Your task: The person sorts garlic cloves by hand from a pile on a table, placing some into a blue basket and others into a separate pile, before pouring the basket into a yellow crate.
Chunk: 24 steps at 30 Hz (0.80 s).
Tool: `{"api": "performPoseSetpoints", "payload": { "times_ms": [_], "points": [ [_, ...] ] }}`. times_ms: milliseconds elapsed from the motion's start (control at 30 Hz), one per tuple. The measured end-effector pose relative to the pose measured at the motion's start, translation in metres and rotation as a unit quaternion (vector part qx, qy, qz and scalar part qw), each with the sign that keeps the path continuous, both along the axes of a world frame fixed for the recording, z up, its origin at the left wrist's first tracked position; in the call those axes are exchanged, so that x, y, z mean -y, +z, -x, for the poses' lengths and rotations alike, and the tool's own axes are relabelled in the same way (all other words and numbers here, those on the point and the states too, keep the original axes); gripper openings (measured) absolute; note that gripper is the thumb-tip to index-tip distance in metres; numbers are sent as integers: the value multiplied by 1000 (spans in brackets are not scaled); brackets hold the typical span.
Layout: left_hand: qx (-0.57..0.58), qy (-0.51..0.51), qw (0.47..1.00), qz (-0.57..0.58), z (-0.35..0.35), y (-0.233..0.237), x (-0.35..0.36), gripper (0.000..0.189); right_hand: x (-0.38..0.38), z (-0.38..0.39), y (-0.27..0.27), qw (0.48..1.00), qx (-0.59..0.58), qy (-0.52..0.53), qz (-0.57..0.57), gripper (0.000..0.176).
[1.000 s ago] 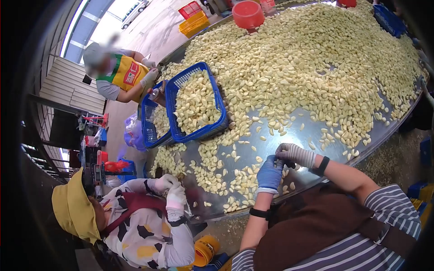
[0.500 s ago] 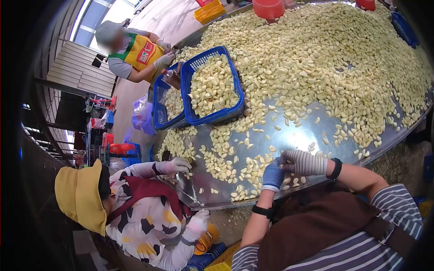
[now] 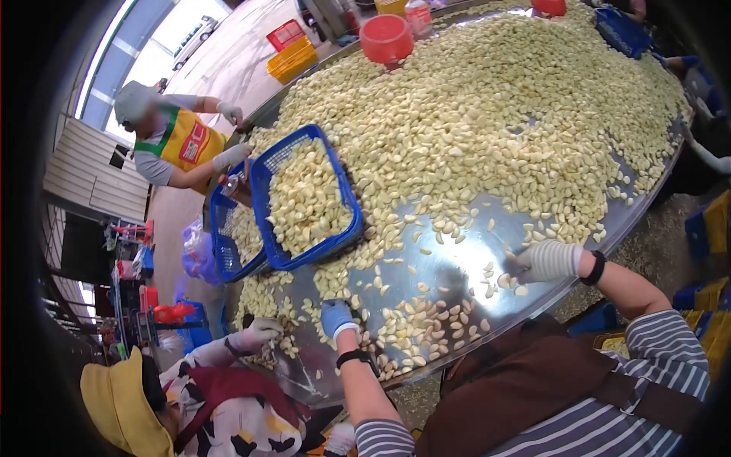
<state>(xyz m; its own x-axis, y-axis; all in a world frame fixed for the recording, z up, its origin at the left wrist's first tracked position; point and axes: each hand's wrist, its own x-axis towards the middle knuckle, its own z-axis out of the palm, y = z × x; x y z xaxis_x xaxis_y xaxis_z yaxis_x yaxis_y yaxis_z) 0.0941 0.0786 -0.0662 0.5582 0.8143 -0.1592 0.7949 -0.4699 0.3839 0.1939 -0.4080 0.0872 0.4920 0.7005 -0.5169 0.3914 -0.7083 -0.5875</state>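
Observation:
My left hand (image 3: pixel 337 318), in a blue glove, is over the peeled garlic cloves (image 3: pixel 415 324) near the table's front edge. Its back faces me and the fingers point away, bent down, so their grip is hidden. My right hand (image 3: pixel 550 261), in a striped white glove with dark fingertips, reaches over the bare metal on the right. Its fingers are stretched out beside a few loose cloves (image 3: pixel 502 280), and I see nothing held in them. Between my hands lies a spread of cloves on the shiny metal table (image 3: pixel 472 236).
A large heap of cloves (image 3: pixel 487 122) covers the far table. Blue baskets (image 3: pixel 354 228) of cloves stand at the left, with a bottle (image 3: pixel 236 189). A red tub (image 3: pixel 387 39) stands at the back. Co-workers (image 3: pixel 183 137) stand left; one in a yellow hat (image 3: pixel 114 396) is close by.
My hands, together before, are now apart: the left has moved left to the cloves, the right lies to the right. The view has shifted, and more cloves lie near the front edge.

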Motion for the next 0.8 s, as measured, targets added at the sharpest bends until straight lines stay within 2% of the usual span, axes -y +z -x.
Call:
{"api": "performPoseSetpoints", "payload": {
  "times_ms": [33, 67, 133, 200, 233, 300, 333, 400, 433, 467, 500, 533, 567, 600, 667, 700, 733, 767, 800],
  "points": [
    [4, -8, 1000, -11, -3, 2, 2, 31, -10, -9, -13, 997, 48, -51, -14, 25],
    [1, 25, 997, 67, -3, -18, -14, 25, -22, -24, -27, 993, 70, -87, -27, 25],
    [-13, -83, 996, -13, 7, -11, -6, 21, -44, -53, -55, 975, 142, -154, -81, 24],
    [-32, -166, 978, -121, 15, -4, 7, 21, -67, -80, -74, 944, 261, -173, -106, 19],
    [-32, -172, 977, -122, 14, 2, 14, 21, -76, -92, -85, 943, 261, -178, -105, 19],
    [-36, -99, 989, -108, 14, 8, 26, 21, -87, -110, -98, 938, 292, -185, -18, 16],
    [-36, -95, 989, -109, 17, 4, 28, 21, -88, -114, -100, 939, 292, -182, -20, 16],
    [58, -88, 994, -23, 24, -10, 22, 15, -96, -119, -105, 948, 276, -155, 16, 14],
    [131, -39, 984, 115, 26, -32, 18, 10, -96, -120, -105, 949, 284, -134, 26, 15],
    [204, 11, 948, 246, 32, -48, 15, 8, -95, -118, -99, 954, 265, -139, 29, 15],
    [202, 63, 916, 341, 23, 11, 51, 12, -92, -117, -104, 957, 257, -128, 32, 15],
    [212, 82, 896, 381, 26, 1, 50, 11, -90, -115, -102, 962, 246, -110, 49, 17],
    [255, 95, 833, 482, 24, 27, 64, 9, -88, -110, -103, 960, 257, -108, 31, 18],
    [285, 128, 782, 539, 26, 33, 68, 12, -87, -108, -102, 964, 244, -92, 44, 19],
    [305, 139, 686, 646, 28, 36, 72, 12, -86, -106, -101, 965, 247, -84, 36, 18],
    [308, 139, 687, 644, 31, 41, 76, 12, -86, -107, -106, 964, 242, -106, 32, 18],
    [331, 140, 627, 691, 33, 46, 81, 11, -86, -109, -112, 963, 244, -106, 29, 18],
    [351, 140, 564, 734, 35, 51, 86, 10, -86, -110, -117, 975, 172, -137, -26, 17],
    [353, 138, 565, 733, 38, 54, 89, 10, -87, -110, -118, 978, 98, -166, -82, 17]
  ]
}}
